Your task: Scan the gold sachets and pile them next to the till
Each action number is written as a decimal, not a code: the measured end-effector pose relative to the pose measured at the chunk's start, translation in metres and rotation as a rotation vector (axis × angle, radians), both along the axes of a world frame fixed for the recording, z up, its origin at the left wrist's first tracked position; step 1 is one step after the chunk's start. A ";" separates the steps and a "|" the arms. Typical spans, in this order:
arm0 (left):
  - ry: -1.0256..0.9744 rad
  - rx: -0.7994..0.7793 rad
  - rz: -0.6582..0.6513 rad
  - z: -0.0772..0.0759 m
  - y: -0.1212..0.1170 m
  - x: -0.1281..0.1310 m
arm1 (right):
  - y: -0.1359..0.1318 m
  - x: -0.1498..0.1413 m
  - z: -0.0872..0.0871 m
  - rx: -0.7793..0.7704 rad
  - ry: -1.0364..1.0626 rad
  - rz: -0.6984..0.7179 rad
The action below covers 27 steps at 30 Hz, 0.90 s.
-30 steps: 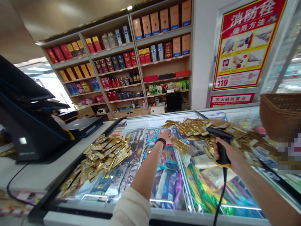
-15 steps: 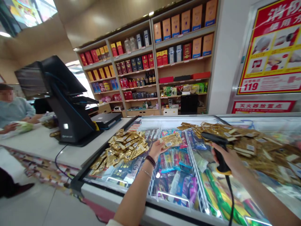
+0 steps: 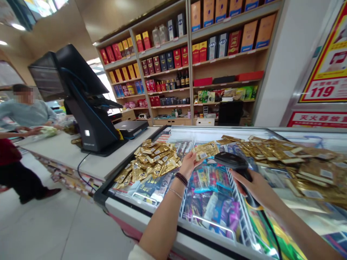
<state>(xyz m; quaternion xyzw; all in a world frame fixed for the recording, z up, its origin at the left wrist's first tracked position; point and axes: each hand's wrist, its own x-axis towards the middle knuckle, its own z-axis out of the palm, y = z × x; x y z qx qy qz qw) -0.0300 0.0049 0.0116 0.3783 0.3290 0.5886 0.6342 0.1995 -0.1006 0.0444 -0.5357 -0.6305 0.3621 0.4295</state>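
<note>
My left hand [image 3: 189,164] pinches the near edge of a flat gold packet [image 3: 205,150], which shows a white barcode label. Wrapped round the handle of a black corded barcode scanner [image 3: 231,160] is my right hand [image 3: 251,184]. The scanner's head points left at the packet, close beside it but apart. Both hands are above the glass top of a chest freezer [image 3: 162,216]. To the left on the glass lies a heap of gold packets [image 3: 154,159]. A larger spread of gold packets [image 3: 292,155] covers the right side.
Through the glass show colourful frozen packages [image 3: 208,180] between white wire dividers. A black checkout terminal [image 3: 86,104] stands on the counter [image 3: 100,168] at left. Behind the counter are people, one in a light shirt [image 3: 27,113]. Shelves of boxes [image 3: 168,59] line the back.
The scanner has swung left, its head now close to the gold packet. My left hand still holds that packet. The view has turned left, and a second person shows at the left edge.
</note>
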 end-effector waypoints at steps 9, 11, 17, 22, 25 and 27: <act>-0.009 0.015 0.011 0.000 -0.001 0.001 | -0.012 -0.009 0.005 0.030 -0.149 -0.019; -0.006 0.012 0.015 0.000 -0.002 0.001 | -0.013 -0.010 0.006 0.034 -0.159 -0.017; 0.016 0.017 0.016 0.000 -0.003 0.000 | -0.012 -0.006 0.007 0.003 -0.131 -0.006; 0.015 0.012 0.029 -0.001 -0.001 0.000 | -0.014 -0.006 0.008 0.011 -0.119 -0.006; 0.013 0.008 0.025 -0.002 0.000 0.000 | -0.016 -0.008 0.009 0.012 -0.117 -0.017; 0.011 0.011 0.022 -0.003 0.001 0.000 | -0.015 -0.009 0.009 0.010 -0.115 -0.022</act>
